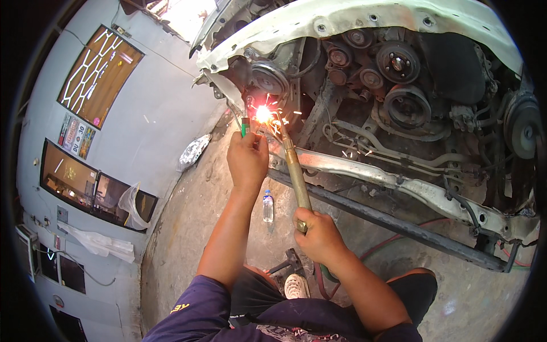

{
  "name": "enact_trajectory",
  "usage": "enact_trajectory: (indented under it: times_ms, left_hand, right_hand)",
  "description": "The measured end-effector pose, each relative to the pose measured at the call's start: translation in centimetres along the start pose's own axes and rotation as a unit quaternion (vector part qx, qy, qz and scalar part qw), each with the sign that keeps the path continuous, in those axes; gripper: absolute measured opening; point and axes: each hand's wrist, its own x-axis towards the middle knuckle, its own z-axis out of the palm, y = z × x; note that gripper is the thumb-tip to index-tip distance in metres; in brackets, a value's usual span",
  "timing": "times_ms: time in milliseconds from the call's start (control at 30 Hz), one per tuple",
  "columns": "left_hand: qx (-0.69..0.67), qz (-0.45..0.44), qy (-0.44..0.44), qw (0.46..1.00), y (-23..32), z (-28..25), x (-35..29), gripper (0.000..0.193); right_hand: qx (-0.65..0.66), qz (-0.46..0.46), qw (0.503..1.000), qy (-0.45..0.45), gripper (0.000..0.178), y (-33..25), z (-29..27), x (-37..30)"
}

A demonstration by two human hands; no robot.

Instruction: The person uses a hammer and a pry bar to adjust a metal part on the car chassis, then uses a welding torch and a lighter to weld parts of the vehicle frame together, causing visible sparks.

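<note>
My right hand (320, 235) is closed round the rear of a brass gas torch (296, 174), which points up and away from me. Behind that hand hang the torch's hoses (322, 279). My left hand (248, 159) grips a small green lighter (245, 127) with a dark top, held upright left of the torch's tip. A bright glare with flying sparks (264, 114) hides the tip and the spot it is at. This glare lies by the left front corner of a stripped car front (342, 162), close to its lower metal crossmember.
Engine pulleys (397, 62) sit exposed behind the pale upper bar (364, 20). A dark bar (393, 225) runs below the crossmember. A water bottle (268, 206) and a hammer-like tool (292, 263) are on the concrete floor. Foil-like wrapping (195, 152) lies by the wall.
</note>
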Motion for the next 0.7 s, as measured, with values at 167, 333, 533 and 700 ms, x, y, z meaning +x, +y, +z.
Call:
enact_trajectory:
  times_ms: [167,333,533,700]
  left_hand:
    - [0.002,-0.001,-0.005,1.0,0.74,-0.05,-0.18,0.01]
    - [0.011,0.016,-0.002,1.0,0.2,-0.09,-0.01,0.01]
    - [0.007,0.008,-0.007,1.0,0.36,0.3,0.01,0.01]
    - [0.014,0.02,-0.005,1.0,0.52,0.14,0.03,0.009]
  right_hand:
    - [-0.002,0.004,1.0,-0.003,0.02,0.16,-0.18,-0.06]
    - [0.003,0.001,1.0,-0.007,0.02,-0.39,-0.24,-0.13]
    - [0.001,0.002,1.0,-0.005,0.02,-0.18,-0.19,-0.05]
    - [0.013,-0.005,1.0,0.013,0.017,-0.21,-0.05,-0.1]
